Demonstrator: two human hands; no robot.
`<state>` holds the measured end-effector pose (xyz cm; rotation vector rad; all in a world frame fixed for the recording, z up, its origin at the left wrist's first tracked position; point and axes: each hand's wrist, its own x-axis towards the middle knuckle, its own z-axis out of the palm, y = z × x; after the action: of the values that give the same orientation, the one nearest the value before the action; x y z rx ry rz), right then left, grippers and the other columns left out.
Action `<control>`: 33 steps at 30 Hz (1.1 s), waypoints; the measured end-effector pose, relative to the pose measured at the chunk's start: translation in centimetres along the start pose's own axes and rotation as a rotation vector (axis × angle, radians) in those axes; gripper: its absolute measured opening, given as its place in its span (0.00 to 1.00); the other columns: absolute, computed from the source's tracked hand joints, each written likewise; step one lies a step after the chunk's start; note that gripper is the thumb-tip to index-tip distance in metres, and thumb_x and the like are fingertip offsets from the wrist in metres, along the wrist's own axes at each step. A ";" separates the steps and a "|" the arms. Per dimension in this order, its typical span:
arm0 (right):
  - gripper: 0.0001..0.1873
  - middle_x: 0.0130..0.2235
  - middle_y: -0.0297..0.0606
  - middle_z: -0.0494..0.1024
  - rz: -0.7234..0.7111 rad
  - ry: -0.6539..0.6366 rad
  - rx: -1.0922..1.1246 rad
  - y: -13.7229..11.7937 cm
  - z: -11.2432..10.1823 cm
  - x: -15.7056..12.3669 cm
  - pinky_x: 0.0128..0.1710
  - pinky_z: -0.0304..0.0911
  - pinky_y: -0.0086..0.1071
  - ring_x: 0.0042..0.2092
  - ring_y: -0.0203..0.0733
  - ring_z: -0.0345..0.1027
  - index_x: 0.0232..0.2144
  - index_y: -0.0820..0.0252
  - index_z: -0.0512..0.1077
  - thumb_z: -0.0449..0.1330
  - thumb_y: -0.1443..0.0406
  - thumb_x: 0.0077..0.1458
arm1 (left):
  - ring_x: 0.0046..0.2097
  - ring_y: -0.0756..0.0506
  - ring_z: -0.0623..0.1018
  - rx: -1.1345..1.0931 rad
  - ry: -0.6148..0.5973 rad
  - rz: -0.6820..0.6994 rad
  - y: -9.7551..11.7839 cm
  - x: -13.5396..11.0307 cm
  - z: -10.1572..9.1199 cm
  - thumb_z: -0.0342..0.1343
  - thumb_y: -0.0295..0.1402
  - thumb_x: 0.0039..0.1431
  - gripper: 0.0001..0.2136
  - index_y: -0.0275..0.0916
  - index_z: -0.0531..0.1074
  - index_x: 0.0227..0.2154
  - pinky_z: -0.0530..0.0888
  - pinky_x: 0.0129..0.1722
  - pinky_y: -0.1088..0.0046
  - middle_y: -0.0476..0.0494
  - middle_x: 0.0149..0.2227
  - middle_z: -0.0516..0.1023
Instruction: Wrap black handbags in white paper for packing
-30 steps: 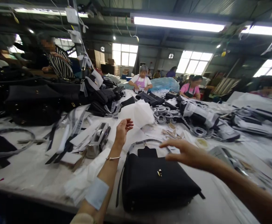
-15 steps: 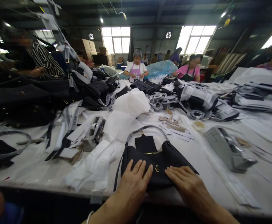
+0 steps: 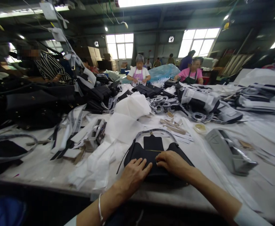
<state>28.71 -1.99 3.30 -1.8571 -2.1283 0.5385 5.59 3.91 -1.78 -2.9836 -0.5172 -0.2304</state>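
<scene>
A black handbag (image 3: 137, 152) lies on the table in front of me, its flap (image 3: 153, 143) folded back and its strap (image 3: 159, 130) wrapped in clear film and arched behind it. My left hand (image 3: 134, 175) rests flat on the left part of the front panel, fingers stretched out. Near the middle of that panel, my right hand (image 3: 172, 163) has its fingers curled and pinched at the small gold clasp, which the fingertips mostly cover.
A grey tape dispenser (image 3: 231, 153) stands at the right, another tape dispenser (image 3: 96, 135) at the left. White tissue paper (image 3: 125, 122), wrapped straps (image 3: 159, 103) and black bags (image 3: 38, 103) are heaped behind. Co-workers sit across the table.
My right hand has gone from lying flat on the bag's right side to a pinch at the clasp. The left hand stays flat on the bag. The view has tilted up slightly.
</scene>
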 end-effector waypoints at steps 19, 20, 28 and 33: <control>0.42 0.63 0.50 0.68 -0.403 -0.002 -0.267 2.6 -2.1 -0.4 0.64 0.53 0.56 0.63 0.59 0.61 0.65 0.56 0.61 0.68 0.55 0.50 | 0.53 0.42 0.77 -0.009 0.292 -0.142 2.9 1.1 3.7 0.44 0.37 0.71 0.20 0.51 0.59 0.64 0.73 0.50 0.65 0.46 0.55 0.76; 0.47 0.65 0.50 0.65 -0.330 -0.036 -0.286 3.2 -1.1 -1.2 0.64 0.51 0.61 0.64 0.64 0.58 0.66 0.56 0.60 0.70 0.54 0.46 | 0.53 0.42 0.77 -0.016 0.304 -0.151 3.1 1.1 4.1 0.44 0.37 0.71 0.20 0.50 0.60 0.63 0.73 0.51 0.65 0.46 0.54 0.77; 0.48 0.62 0.39 0.71 -0.278 0.146 -0.602 5.7 5.9 -4.3 0.57 0.59 0.62 0.60 0.60 0.66 0.63 0.50 0.63 0.54 0.80 0.38 | 0.44 0.41 0.78 -0.039 0.057 -0.074 3.1 2.6 0.1 0.49 0.31 0.67 0.17 0.34 0.65 0.57 0.74 0.43 0.65 0.37 0.44 0.78; 0.47 0.59 0.33 0.73 -0.499 0.262 -0.732 7.5 5.0 -3.9 0.54 0.61 0.59 0.55 0.56 0.71 0.64 0.46 0.61 0.49 0.81 0.42 | 0.46 0.40 0.77 0.027 0.115 0.031 2.3 2.9 0.4 0.46 0.32 0.69 0.13 0.38 0.68 0.52 0.72 0.49 0.57 0.41 0.43 0.77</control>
<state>33.76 -5.54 -4.34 -1.4384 -2.6499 -0.6339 9.16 2.75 -1.85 -2.9283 -0.4568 -0.3865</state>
